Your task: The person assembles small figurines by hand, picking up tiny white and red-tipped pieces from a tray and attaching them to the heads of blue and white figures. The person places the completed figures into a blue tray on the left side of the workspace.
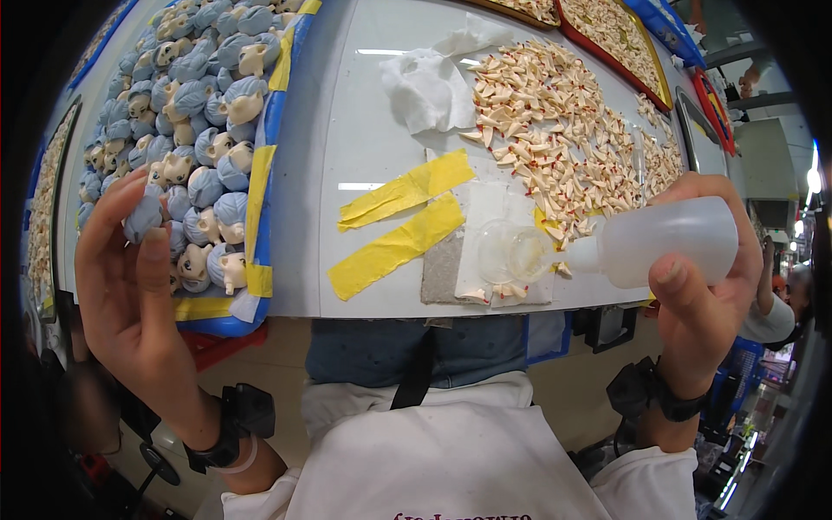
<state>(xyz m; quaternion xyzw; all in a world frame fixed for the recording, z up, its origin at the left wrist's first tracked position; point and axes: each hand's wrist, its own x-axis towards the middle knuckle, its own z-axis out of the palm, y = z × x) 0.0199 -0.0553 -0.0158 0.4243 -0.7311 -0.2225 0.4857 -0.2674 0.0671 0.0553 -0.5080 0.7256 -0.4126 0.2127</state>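
Observation:
Over the near left corner of a blue tray (pixel 264 295), my left hand (pixel 134 303) pinches a small blue-haired doll head (pixel 143 218) between thumb and fingertips. Many similar doll heads (pixel 208 186) fill that tray. On the right, my right hand (pixel 706 303) is wrapped round a translucent white plastic bottle (pixel 663 241). It lies nearly sideways, its narrower end pointing left at a small clear dish (pixel 501 253). That dish rests on a white pad (pixel 475 234) at the table's near edge. Whether anything flows from the bottle cannot be seen.
A pile of small cream pieces with red tips (pixel 555 130) spreads beyond the dish. Two yellow tape strips (pixel 399 243) stick to the table left of the pad. Crumpled white tissue (pixel 425 87) lies farther back. A red-rimmed tray (pixel 620 52) of similar pieces stands at the far right.

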